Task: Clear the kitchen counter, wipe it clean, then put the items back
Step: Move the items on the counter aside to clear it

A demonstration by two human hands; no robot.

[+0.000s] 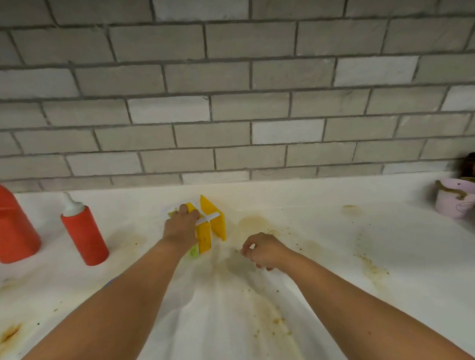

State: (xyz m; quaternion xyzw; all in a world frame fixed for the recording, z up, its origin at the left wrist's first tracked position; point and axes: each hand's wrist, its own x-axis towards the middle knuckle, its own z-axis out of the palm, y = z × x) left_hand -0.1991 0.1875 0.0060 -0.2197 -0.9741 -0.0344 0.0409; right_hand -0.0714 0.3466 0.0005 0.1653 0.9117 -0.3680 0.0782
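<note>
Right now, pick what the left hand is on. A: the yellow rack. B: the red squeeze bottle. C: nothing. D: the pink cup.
A: the left hand rests its fingers on top of the yellow rack, well clear of the red squeeze bottle and pink cup.

Left hand covered the near-left part of the yellow holder, so its grip and the white and green bits under it couldn't be made out. Big red jug was cut off by the left edge; pink pot and the dark stuff behind it ran off the right edge, too blurred to identify. Right hand was curled, fingertips hidden, contents unclear.
</note>
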